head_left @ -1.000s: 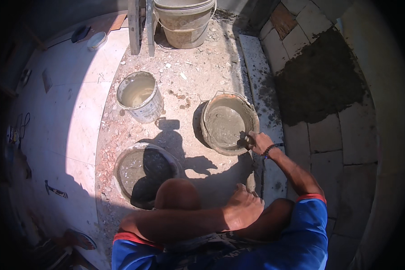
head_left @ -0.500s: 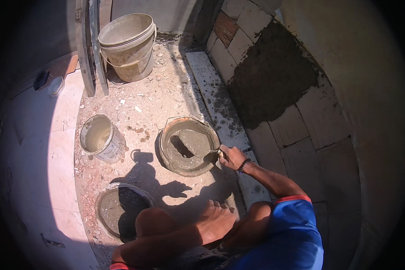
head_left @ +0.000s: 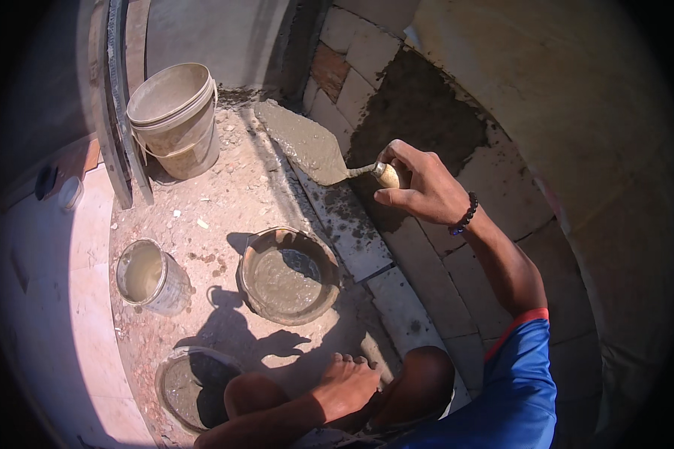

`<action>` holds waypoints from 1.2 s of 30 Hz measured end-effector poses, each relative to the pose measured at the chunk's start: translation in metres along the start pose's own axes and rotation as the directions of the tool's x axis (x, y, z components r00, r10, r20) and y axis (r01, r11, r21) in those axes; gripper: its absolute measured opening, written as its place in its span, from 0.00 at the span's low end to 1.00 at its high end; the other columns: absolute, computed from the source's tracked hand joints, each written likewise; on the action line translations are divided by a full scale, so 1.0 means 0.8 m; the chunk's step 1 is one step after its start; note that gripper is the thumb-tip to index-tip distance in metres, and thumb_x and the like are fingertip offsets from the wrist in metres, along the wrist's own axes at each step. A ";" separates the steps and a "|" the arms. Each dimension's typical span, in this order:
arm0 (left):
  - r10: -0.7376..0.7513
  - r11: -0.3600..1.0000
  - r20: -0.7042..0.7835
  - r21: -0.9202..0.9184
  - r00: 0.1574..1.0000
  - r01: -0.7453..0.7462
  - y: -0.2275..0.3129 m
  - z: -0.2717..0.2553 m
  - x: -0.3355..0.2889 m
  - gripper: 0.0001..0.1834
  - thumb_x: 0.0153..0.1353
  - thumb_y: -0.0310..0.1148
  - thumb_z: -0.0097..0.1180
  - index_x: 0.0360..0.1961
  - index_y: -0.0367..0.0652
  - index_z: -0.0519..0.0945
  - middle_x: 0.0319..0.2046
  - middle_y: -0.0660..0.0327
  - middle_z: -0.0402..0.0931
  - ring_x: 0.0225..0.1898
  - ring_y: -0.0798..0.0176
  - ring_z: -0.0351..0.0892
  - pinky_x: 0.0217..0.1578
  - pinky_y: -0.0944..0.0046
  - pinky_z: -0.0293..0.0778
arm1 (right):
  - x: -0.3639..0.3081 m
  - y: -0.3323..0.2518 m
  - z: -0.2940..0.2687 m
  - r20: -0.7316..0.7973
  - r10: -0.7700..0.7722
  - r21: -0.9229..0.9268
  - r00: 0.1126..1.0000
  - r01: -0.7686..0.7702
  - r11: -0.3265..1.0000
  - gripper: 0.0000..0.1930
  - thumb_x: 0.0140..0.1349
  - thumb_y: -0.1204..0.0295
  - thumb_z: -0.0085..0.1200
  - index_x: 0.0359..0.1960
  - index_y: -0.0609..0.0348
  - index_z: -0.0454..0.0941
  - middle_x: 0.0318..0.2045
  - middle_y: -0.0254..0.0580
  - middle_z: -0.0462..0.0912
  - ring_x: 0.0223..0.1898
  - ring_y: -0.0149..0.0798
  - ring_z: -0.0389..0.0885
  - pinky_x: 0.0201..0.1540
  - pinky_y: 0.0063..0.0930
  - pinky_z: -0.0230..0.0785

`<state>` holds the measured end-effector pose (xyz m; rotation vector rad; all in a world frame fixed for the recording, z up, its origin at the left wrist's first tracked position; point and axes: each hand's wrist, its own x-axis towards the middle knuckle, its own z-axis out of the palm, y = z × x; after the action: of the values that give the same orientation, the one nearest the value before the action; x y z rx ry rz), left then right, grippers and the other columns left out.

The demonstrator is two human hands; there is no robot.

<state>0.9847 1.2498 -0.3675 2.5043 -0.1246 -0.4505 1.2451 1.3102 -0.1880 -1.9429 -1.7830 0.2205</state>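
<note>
Nearest to me, my left hand (head_left: 348,385) rested on my bent knee, fingers spread loosely and holding nothing. Just beyond it, at the near edge of the gritty floor (head_left: 225,202), sat a shallow pan (head_left: 191,389) half in my shadow, its contents too dark to tell. Further in stood the round mortar pan (head_left: 288,275), with wet grey mix lying in its bottom, and to its left a small metal can (head_left: 148,275) with murky liquid inside.

My right hand (head_left: 423,183) was raised toward the block wall (head_left: 427,254), fingers curled firmly around the pale handle of the trowel (head_left: 307,146). The blade carried a full load of grey mortar and hung in the air just short of the wall, beside the dark plastered patch (head_left: 419,112).

As I judged it, the rendering was at an early stage: one wet patch covered the upper blocks, while the blocks below and to either side showed bare, with open joints. The load on the blade was not yet applied.

Farthest off, at the far edge of the floor, stood two stacked buckets (head_left: 174,120), plain and cement-stained, beside leaning boards (head_left: 116,112). I could make out no labels, packages or signs on anything.
</note>
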 end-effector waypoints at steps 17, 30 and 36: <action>-0.091 0.995 -0.016 -0.044 0.996 0.090 -0.009 -0.006 -0.013 0.22 0.65 0.42 0.51 0.56 0.41 0.70 0.46 0.42 0.75 0.50 0.36 0.75 0.54 0.40 0.66 | -0.182 0.177 -0.124 -0.639 0.395 -0.249 0.660 -0.663 0.706 0.15 0.60 0.66 0.55 0.43 0.64 0.77 0.22 0.41 0.77 0.23 0.34 0.76 0.32 0.34 0.69; -0.064 0.997 -0.112 0.025 0.992 0.068 0.018 -0.004 -0.009 0.18 0.58 0.32 0.53 0.48 0.34 0.75 0.42 0.42 0.78 0.44 0.42 0.79 0.49 0.44 0.69 | -0.101 0.095 0.183 0.337 0.244 -0.537 0.909 -0.027 0.843 0.11 0.57 0.71 0.52 0.39 0.63 0.78 0.30 0.57 0.81 0.34 0.54 0.83 0.36 0.45 0.76; -0.107 0.990 -0.207 0.069 0.972 0.124 0.017 0.000 -0.027 0.16 0.55 0.31 0.55 0.45 0.35 0.77 0.38 0.45 0.79 0.42 0.46 0.81 0.45 0.48 0.71 | -0.040 0.128 0.276 0.334 0.159 -0.744 0.929 0.156 0.650 0.10 0.60 0.70 0.48 0.29 0.58 0.83 0.28 0.51 0.84 0.34 0.51 0.85 0.37 0.44 0.77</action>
<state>0.9645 1.2426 -0.3537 2.6304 0.0856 -0.2373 1.2361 1.3306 -0.4326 -2.6121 -2.3923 -0.2436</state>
